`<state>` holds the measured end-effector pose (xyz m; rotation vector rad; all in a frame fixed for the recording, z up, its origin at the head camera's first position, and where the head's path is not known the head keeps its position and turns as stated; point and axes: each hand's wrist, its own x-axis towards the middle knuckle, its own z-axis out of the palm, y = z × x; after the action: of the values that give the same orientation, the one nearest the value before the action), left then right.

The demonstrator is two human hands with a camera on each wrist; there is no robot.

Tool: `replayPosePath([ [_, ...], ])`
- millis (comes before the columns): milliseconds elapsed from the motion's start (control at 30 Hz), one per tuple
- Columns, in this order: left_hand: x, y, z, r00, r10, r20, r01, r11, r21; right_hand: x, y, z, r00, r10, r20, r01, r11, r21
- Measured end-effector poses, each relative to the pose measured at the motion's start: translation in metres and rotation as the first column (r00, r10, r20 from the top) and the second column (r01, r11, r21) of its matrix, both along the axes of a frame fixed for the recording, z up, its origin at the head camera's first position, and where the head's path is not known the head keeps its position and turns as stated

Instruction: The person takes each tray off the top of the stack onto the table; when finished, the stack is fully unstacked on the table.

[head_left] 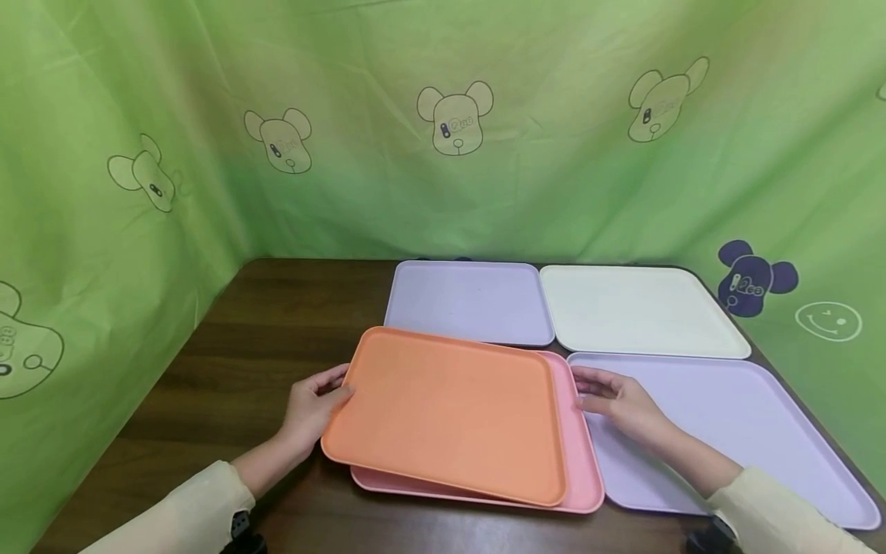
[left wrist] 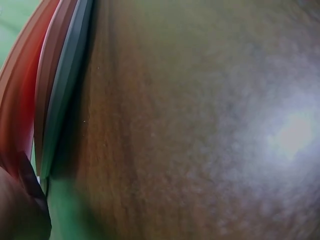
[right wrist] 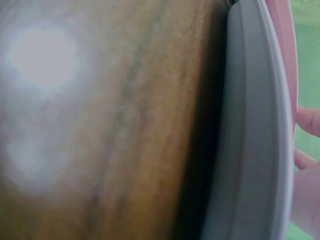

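An orange tray (head_left: 450, 408) lies askew over a pink tray (head_left: 580, 446), with its left side raised and the pink one showing along the right and front. My left hand (head_left: 311, 408) grips the orange tray's left edge, thumb on top and fingers beneath. In the left wrist view, a bluish-grey tray rim (left wrist: 67, 80) shows under the orange and pink ones. My right hand (head_left: 623, 400) is at the pink tray's right edge, fingertips touching its rim, above a large lilac tray (head_left: 727, 431). The pink rim (right wrist: 285, 40) also shows in the right wrist view.
Behind the orange tray lie a smaller lilac tray (head_left: 471, 300) and a white tray (head_left: 637, 308), side by side. All rest on a dark brown wooden table (head_left: 277, 331). A green curtain (head_left: 457, 200) with bear-head prints hangs around the back and sides.
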<state>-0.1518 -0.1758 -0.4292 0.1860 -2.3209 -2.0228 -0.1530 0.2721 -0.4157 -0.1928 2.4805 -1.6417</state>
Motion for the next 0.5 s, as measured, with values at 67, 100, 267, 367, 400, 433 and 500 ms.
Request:
replayPosePath([
  [67,0.0000,-0.0003,0.0004,1.000,0.014,-0.005,-0.014,1.000,-0.007,0.0004,0.0000,0.0003,1.000,0.003,-0.005,-0.003,1.000,0.003],
  [100,0.0000,-0.0006,0.0006,1.000,0.021,-0.009,-0.021,1.000,-0.013,0.0007,0.0000,0.0006,1.000,0.002,-0.006,-0.002,1.000,0.007],
  [267,0.0004,-0.0023,0.0022,0.999,0.047,-0.026,-0.048,0.998,-0.040,0.0012,0.0008,0.0017,1.000,-0.002,-0.012,0.002,1.000,0.027],
  [367,0.0010,-0.0031,0.0041,0.998,0.058,-0.028,-0.059,0.997,-0.042,0.0008,0.0015,0.0018,1.000,0.004,-0.021,-0.003,0.999,0.032],
  [400,0.0012,-0.0034,0.0047,0.998,0.061,-0.027,-0.062,0.997,-0.041,0.0006,0.0015,0.0016,1.000,0.005,-0.024,-0.005,0.999,0.035],
  [433,0.0014,-0.0039,0.0051,0.998,0.062,-0.024,-0.063,0.997,-0.037,0.0004,0.0016,0.0014,1.000,0.007,-0.026,-0.006,0.999,0.037],
  [500,0.0008,-0.0047,0.0054,0.998,0.065,-0.015,-0.066,0.998,-0.025,0.0004,0.0015,0.0010,1.000,0.008,-0.026,-0.007,0.999,0.040],
])
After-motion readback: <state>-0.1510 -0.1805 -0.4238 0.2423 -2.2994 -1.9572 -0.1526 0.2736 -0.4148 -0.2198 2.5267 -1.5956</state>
